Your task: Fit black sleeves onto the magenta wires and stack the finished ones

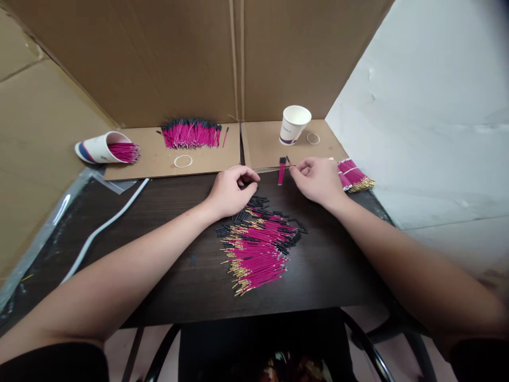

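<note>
A pile of thin magenta wire pieces (260, 260) with gold ends lies on the dark table in front of me. Short black tubes (234, 220) are scattered along its far and right edges. My left hand (234, 192) rests at the pile's far side, fingers curled, thumb and forefinger almost meeting; whatever is between them is hidden. My right hand (317, 180) pinches a magenta wire with a black tube on its end (289, 161). Beside it, to the left, is a small row of magenta wires with black ends (282, 171), laid side by side at the cardboard's edge.
On the cardboard sheet (147, 167) lie a large row of black-tipped wires (192, 133) and rubber bands (183, 161). One paper cup (293, 125) stands upright; another cup (93, 148), full of wires, lies tipped. Banded wire bundles (353, 175) sit right. A white cable (103, 228) crosses left.
</note>
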`<action>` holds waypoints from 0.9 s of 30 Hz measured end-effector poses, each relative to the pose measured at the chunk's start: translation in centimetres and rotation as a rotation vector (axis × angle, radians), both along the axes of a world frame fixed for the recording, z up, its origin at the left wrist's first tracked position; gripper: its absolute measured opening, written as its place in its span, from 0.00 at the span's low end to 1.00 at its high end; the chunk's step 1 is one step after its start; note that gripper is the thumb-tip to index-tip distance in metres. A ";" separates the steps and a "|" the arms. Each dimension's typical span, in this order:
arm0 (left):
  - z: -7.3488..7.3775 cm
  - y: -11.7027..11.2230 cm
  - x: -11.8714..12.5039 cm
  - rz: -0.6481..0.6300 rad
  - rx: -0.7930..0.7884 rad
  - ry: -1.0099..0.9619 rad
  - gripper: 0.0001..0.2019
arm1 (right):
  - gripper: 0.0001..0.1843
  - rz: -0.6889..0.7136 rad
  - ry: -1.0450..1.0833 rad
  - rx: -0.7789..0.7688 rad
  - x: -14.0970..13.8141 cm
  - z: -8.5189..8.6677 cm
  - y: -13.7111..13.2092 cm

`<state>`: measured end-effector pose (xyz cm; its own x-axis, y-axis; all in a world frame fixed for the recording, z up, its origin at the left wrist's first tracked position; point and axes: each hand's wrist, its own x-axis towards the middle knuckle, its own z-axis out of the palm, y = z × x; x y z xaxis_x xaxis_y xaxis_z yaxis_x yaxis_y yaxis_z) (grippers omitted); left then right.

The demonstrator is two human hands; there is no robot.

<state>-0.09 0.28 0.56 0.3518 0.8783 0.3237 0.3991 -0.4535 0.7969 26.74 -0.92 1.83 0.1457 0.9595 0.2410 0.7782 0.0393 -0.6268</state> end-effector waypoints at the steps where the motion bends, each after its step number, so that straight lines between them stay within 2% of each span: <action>1: 0.0 0.0 0.0 -0.003 0.006 0.002 0.08 | 0.17 -0.008 -0.026 -0.011 0.0 0.0 0.1; 11: 0.0 0.0 0.1 -0.008 0.014 0.027 0.07 | 0.12 -0.019 -0.142 -0.040 -0.3 -0.4 0.4; 17: 0.1 0.0 0.0 -0.021 0.025 0.031 0.07 | 0.16 0.016 -0.136 -0.049 -0.9 -0.2 0.2; 27: 0.1 0.0 -0.1 -0.047 0.054 0.025 0.09 | 0.15 0.029 -0.145 -0.038 -1.5 -0.2 -0.1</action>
